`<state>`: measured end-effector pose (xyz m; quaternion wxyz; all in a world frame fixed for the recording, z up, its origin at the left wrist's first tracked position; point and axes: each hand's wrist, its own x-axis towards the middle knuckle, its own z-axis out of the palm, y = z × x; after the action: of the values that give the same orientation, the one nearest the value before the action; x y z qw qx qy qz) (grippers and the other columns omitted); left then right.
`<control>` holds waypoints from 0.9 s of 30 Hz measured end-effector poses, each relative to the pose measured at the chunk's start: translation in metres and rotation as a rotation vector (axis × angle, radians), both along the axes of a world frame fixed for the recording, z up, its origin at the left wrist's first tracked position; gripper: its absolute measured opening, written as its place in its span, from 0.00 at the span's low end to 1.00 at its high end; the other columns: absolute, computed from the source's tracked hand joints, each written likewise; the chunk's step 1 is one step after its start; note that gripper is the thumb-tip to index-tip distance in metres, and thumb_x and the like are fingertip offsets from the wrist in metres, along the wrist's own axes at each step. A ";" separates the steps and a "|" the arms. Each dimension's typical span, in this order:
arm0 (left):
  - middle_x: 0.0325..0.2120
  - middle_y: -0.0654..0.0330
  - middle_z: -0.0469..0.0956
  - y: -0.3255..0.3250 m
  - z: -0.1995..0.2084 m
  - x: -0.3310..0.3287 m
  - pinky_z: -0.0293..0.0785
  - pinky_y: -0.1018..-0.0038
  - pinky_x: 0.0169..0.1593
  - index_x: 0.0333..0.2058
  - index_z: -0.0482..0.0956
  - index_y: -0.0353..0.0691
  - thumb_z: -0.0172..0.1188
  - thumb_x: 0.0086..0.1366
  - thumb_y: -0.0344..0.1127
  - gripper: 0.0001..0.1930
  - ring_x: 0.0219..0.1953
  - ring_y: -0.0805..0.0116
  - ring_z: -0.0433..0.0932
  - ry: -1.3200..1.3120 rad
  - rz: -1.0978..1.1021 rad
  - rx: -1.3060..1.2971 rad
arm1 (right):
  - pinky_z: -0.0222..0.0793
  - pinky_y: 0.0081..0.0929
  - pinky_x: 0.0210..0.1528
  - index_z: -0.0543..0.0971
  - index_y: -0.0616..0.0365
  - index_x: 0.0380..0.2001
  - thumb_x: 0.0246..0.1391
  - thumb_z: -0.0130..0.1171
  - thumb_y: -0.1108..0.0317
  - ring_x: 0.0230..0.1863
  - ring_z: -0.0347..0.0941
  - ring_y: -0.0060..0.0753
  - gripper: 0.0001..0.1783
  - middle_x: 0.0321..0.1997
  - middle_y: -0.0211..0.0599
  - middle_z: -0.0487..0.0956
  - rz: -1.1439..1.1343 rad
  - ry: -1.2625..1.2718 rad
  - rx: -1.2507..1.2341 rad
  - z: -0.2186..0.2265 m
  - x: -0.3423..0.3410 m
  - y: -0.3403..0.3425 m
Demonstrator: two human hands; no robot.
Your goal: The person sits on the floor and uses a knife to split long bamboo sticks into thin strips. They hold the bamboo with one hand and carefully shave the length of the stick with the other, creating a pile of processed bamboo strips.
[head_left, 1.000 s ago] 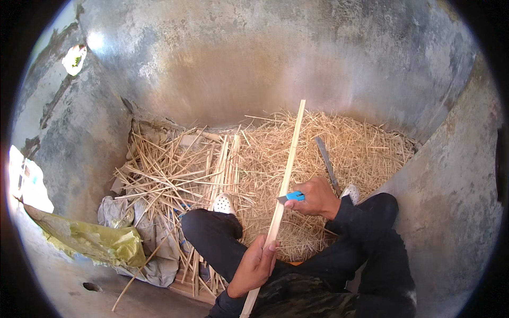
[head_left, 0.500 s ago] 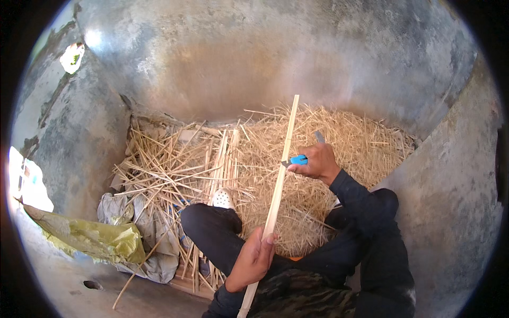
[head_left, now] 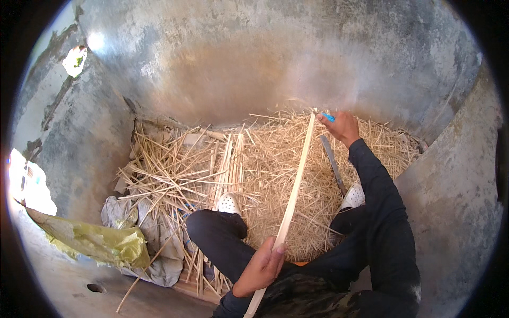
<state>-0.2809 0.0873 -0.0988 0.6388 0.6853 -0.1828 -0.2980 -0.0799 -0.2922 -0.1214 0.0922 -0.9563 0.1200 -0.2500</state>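
A long pale bamboo strip (head_left: 297,199) slants up and away from my lap. My left hand (head_left: 263,267) is closed round its lower part, thumb on top. At the strip's far tip, my right hand (head_left: 341,127) grips a small tool with a blue handle (head_left: 328,117) and a dark head. That head meets the strip's end, and thin curls of shaving show around it. Below my right hand a long-bladed knife (head_left: 331,159) lies on the shavings, its handle end near my right shoe.
Pale shavings (head_left: 275,180) cover the floor between my white shoes (head_left: 228,203). Loose bamboo sticks (head_left: 169,169) are heaped to the left, beside yellow sacking (head_left: 114,245) and grey cloth (head_left: 164,267). A concrete wall (head_left: 238,69) rises at the back; another (head_left: 456,175) stands on the right.
My right hand has slid the blue-handled tool away from me, from mid-strip to the far tip. The strip's far end has dropped and swung right. More of the knife now shows.
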 end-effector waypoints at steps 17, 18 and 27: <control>0.15 0.68 0.64 -0.007 0.010 0.013 0.58 0.84 0.20 0.53 0.64 0.35 0.41 0.72 0.39 0.17 0.14 0.82 0.61 0.156 0.053 0.035 | 0.67 0.37 0.22 0.80 0.53 0.16 0.45 0.51 0.27 0.16 0.73 0.42 0.36 0.11 0.39 0.72 0.518 0.153 0.224 -0.010 -0.141 0.124; 0.15 0.69 0.64 -0.006 0.007 0.011 0.57 0.84 0.20 0.53 0.64 0.35 0.41 0.72 0.38 0.17 0.15 0.82 0.60 0.104 0.049 0.032 | 0.66 0.37 0.21 0.79 0.52 0.15 0.44 0.52 0.26 0.15 0.72 0.41 0.36 0.10 0.37 0.72 0.552 0.186 0.118 -0.008 -0.144 0.127; 0.19 0.72 0.62 0.003 0.008 -0.004 0.54 0.85 0.23 0.52 0.65 0.35 0.42 0.72 0.38 0.16 0.19 0.84 0.59 -0.045 0.120 0.065 | 0.62 0.40 0.19 0.72 0.52 0.08 0.42 0.53 0.26 0.12 0.67 0.43 0.38 0.07 0.36 0.67 0.538 0.077 0.147 0.004 -0.125 0.133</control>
<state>-0.2853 0.0906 -0.0911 0.6287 0.7219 -0.1460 -0.2495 -0.2050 -0.1591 -0.1171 0.2196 -0.9533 -0.1173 -0.1708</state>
